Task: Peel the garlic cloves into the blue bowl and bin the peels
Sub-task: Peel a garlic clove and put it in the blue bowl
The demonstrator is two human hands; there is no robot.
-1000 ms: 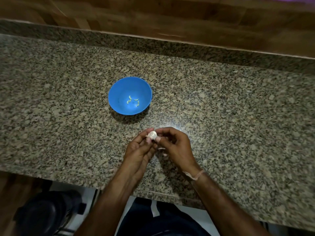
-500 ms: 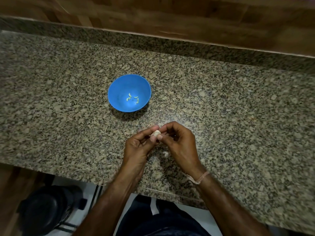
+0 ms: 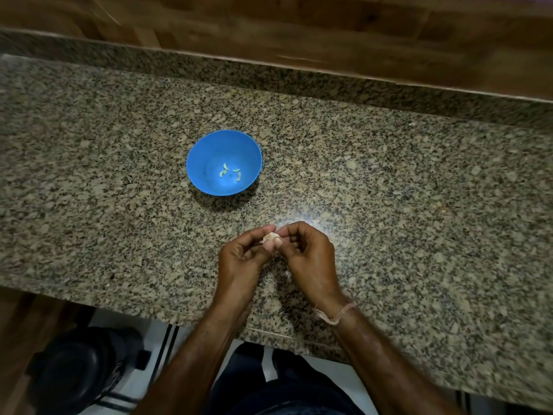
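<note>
A blue bowl (image 3: 206, 151) stands on the granite counter (image 3: 389, 190) with three small pale peeled cloves (image 3: 230, 171) at its bottom. Nearer the counter's front edge, my left hand (image 3: 244, 256) and my right hand (image 3: 308, 253) meet fingertip to fingertip. Between them they pinch a pale piece of garlic (image 3: 270, 236), mostly hidden by the fingers. A small pale scrap of peel (image 3: 288, 274) lies on the counter below my right hand.
A dark round bin (image 3: 80, 366) stands on the floor at the lower left, below the counter's front edge. A wooden wall panel (image 3: 299, 28) runs behind the counter's raised granite back strip.
Both hands stay together on the garlic. My fingers have closed further round it, so less of it shows than one second ago. The bowl has not moved.
</note>
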